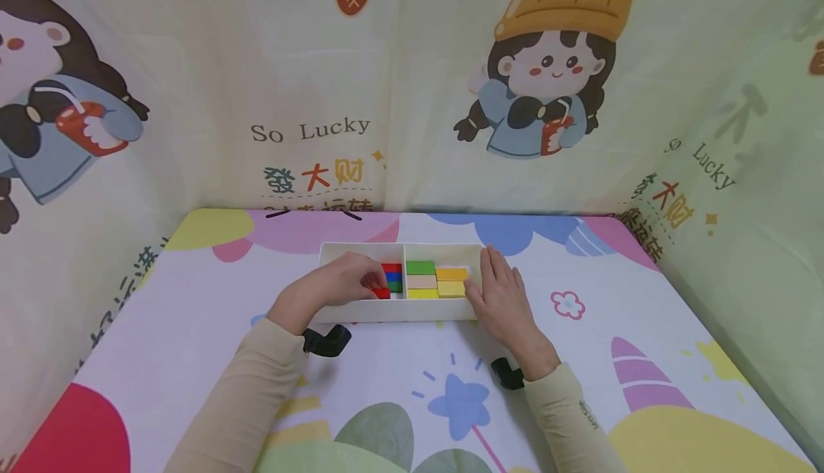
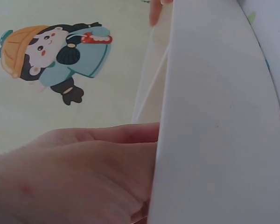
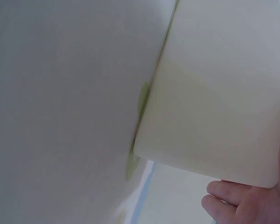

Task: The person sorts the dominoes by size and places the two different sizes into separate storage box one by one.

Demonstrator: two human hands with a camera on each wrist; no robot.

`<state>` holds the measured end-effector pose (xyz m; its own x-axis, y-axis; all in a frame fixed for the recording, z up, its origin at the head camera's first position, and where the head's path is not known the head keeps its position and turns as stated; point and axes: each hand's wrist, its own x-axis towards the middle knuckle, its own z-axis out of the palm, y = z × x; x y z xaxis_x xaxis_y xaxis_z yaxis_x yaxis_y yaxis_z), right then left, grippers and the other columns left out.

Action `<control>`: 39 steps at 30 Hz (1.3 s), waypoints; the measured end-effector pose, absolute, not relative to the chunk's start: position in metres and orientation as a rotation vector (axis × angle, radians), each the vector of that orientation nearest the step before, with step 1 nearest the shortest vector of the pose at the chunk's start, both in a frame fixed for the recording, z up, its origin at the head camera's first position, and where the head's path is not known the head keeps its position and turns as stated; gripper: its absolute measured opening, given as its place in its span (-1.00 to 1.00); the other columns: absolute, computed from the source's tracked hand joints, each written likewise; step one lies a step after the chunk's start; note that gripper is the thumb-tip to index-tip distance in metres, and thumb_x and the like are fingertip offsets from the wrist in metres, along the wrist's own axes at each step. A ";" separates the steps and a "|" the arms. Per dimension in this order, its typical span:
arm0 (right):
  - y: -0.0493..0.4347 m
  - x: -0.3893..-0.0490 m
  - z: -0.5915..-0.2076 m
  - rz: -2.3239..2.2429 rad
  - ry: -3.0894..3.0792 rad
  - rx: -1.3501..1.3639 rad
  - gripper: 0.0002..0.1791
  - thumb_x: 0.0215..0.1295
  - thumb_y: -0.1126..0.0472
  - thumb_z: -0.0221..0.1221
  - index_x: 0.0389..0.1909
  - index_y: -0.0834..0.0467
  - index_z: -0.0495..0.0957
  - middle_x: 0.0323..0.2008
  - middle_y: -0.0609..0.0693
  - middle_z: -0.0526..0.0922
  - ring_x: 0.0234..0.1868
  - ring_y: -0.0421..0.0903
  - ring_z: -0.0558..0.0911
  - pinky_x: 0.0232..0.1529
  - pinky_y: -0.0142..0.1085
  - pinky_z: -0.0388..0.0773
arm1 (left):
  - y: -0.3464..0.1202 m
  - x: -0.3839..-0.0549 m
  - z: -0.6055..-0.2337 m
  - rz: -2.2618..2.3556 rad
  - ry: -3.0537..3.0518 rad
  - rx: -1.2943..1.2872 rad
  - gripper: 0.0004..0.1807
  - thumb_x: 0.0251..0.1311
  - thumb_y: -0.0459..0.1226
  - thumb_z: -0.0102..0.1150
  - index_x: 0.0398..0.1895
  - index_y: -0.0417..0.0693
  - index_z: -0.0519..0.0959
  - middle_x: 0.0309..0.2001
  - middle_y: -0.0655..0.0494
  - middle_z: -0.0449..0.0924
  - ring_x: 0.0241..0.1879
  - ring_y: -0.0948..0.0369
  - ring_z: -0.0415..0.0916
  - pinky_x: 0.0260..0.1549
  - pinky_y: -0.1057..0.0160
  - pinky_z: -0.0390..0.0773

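Note:
A white box (image 1: 399,310) with a divider lies lengthwise on the table. My left hand (image 1: 344,278) reaches into its left compartment and pinches a red block (image 1: 382,293) near the front wall; in the left wrist view that wall hides the fingertips. Behind that block, against the divider, sits a stack of red, blue and green blocks (image 1: 393,278). In the right compartment are a green block (image 1: 420,267), a pinkish block (image 1: 422,281) and several yellow and orange blocks (image 1: 452,281). My right hand (image 1: 505,308) rests with straight fingers along the box's right end.
The table (image 1: 225,344) has a printed cloth with pastel shapes. A patterned curtain (image 1: 431,101) rises behind its far edge and at both sides. Black wrist mounts (image 1: 328,342) hang under both wrists, in front of the box.

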<state>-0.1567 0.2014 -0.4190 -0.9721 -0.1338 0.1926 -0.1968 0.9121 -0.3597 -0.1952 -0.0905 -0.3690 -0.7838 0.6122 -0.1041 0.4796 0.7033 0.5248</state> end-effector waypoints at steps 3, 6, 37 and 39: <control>0.201 -0.156 -0.418 0.583 -2.906 0.256 -0.20 0.51 -0.06 -0.10 0.54 0.32 -0.09 0.58 0.23 -0.05 0.58 0.20 -0.03 0.52 0.24 -0.10 | -0.089 -0.198 -0.371 0.682 2.629 0.868 -0.88 0.18 -0.43 0.32 -0.23 -0.11 0.67 -0.26 0.11 0.66 -0.24 0.24 0.57 -0.12 0.28 0.66; 0.200 -0.156 -0.417 0.586 -2.908 0.259 -0.20 0.51 -0.06 -0.10 0.54 0.33 -0.09 0.57 0.24 -0.05 0.58 0.20 -0.02 0.52 0.25 -0.09 | -0.087 -0.199 -0.372 0.665 2.622 0.854 -0.88 0.18 -0.43 0.31 -0.23 -0.10 0.68 -0.26 0.12 0.66 -0.24 0.23 0.56 -0.12 0.29 0.67; 0.202 -0.157 -0.418 0.581 -2.928 0.249 -0.18 0.50 -0.05 -0.08 0.55 0.32 -0.13 0.58 0.24 -0.08 0.58 0.21 -0.02 0.52 0.25 -0.10 | -0.066 -0.210 -0.380 0.597 2.616 0.756 -0.87 0.13 -0.38 0.39 -0.29 -0.05 0.62 -0.29 0.13 0.55 -0.22 0.18 0.45 -0.21 0.32 0.59; 0.202 -0.157 -0.418 0.586 -2.922 0.255 -0.18 0.50 -0.05 -0.08 0.55 0.33 -0.12 0.58 0.24 -0.08 0.58 0.21 -0.02 0.51 0.25 -0.09 | -0.064 -0.211 -0.381 0.584 2.629 0.748 -0.85 0.12 -0.37 0.40 -0.30 -0.05 0.60 -0.30 0.12 0.55 -0.23 0.18 0.45 -0.23 0.32 0.58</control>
